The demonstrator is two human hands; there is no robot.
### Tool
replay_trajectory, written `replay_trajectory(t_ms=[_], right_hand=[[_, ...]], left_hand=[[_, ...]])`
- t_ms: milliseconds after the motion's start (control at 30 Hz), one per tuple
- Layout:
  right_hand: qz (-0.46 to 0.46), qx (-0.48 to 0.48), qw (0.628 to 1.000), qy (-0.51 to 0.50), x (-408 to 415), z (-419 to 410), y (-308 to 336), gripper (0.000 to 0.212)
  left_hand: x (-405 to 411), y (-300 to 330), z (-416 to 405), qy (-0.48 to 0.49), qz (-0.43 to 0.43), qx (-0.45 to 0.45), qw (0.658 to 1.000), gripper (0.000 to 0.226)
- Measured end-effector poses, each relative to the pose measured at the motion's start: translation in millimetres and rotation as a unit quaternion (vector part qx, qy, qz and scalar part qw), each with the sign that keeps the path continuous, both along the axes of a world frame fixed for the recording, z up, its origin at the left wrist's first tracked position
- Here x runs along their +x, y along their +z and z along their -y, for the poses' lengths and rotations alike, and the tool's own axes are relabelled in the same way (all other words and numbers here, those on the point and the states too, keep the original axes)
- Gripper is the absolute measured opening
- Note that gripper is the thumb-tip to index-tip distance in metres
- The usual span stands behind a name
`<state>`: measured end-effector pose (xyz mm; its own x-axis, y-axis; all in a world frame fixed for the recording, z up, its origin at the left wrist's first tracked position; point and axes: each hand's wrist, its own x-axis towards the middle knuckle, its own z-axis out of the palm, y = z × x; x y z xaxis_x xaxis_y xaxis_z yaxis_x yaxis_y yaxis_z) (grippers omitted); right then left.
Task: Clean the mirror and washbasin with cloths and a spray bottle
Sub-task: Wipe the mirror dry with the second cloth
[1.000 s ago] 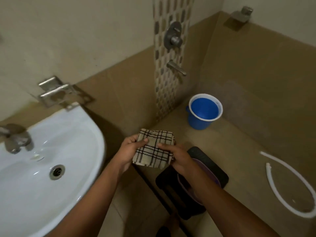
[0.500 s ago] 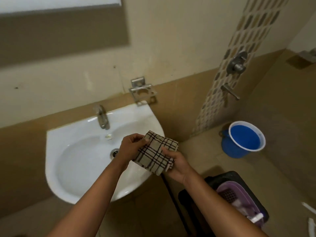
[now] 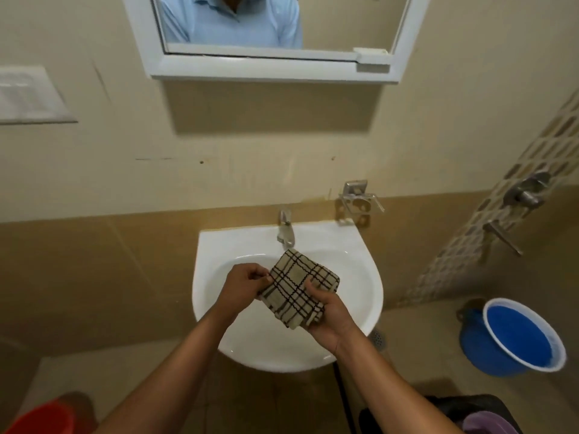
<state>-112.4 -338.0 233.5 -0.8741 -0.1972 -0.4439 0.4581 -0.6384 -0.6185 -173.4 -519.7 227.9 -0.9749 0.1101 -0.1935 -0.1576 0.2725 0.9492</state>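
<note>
Over white washbasin (image 3: 369,277), left hand (image 3: 241,285) and right hand (image 3: 329,311) grip folded checked cloth (image 3: 297,289); blue bucket (image 3: 513,336) nearby.

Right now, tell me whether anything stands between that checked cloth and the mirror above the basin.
Nothing visible does. Both the left hand and right hand hold the checked cloth over the washbasin; above it there is only the tap low down and bare wall up to the mirror.

Both forearms are bare from the bottom edge of the frame to the wrist; no sleeves, watch or rings are visible. The left hand (image 3: 242,285) and right hand (image 3: 329,311) are ungloved. The mirror (image 3: 344,23) reflects a light blue garment, apparently a collared shirt.
</note>
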Motion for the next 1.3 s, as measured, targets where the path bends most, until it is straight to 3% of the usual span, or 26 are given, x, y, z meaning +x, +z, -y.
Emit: replay_trajectory(t_ms=[233,467,567,667,800,833,933,967,1133,1233,1300], right_hand=[[-0.022,0.050,0.998,-0.021,-30.0,12.9,37.2,0.032],[-0.110,0.061,0.988,-0.084,-67.5,-14.4,111.2,0.027],[-0.166,0.089,0.976,-0.109,-80.4,-30.4,142.5,0.026],[-0.202,0.124,0.958,-0.161,-89.4,-44.0,177.7,0.050],[-0.267,0.110,0.913,-0.287,-100.6,-50.4,224.6,0.064],[-0.282,0.105,0.902,-0.309,-104.3,-50.2,237.8,0.060],[-0.312,0.089,0.871,-0.368,-111.6,-47.2,279.5,0.016],[-0.323,0.090,0.859,-0.386,-111.8,-45.1,293.7,0.014],[-0.376,0.094,0.805,-0.450,-120.5,-31.4,362.7,0.040],[-0.416,0.109,0.770,-0.471,-126.8,-21.3,409.7,0.041],[-0.461,0.150,0.728,-0.485,-132.9,-15.2,439.5,0.046]], left_hand=[[-19.6,37.4,7.4,0.030,-0.074,-0.056,0.995,0.005],[-54.1,112.6,-8.2,0.051,-0.194,-0.153,0.968,0.018],[-58.9,152.2,-15.3,0.073,-0.277,-0.215,0.934,0.026],[-56.4,185.1,-16.9,0.111,-0.362,-0.248,0.892,0.029],[-56.1,221.7,-10.7,0.135,-0.450,-0.297,0.831,0.043],[-58.0,233.2,-7.7,0.143,-0.470,-0.300,0.818,0.045],[-69.1,271.8,4.2,0.171,-0.533,-0.307,0.770,0.037],[-73.1,284.6,9.5,0.182,-0.550,-0.307,0.755,0.035],[-95.5,358.0,39.0,0.239,-0.595,-0.336,0.689,0.049],[-110.3,395.7,56.8,0.251,-0.599,-0.373,0.663,0.058],[-120.7,419.3,67.7,0.266,-0.600,-0.396,0.643,0.059]])
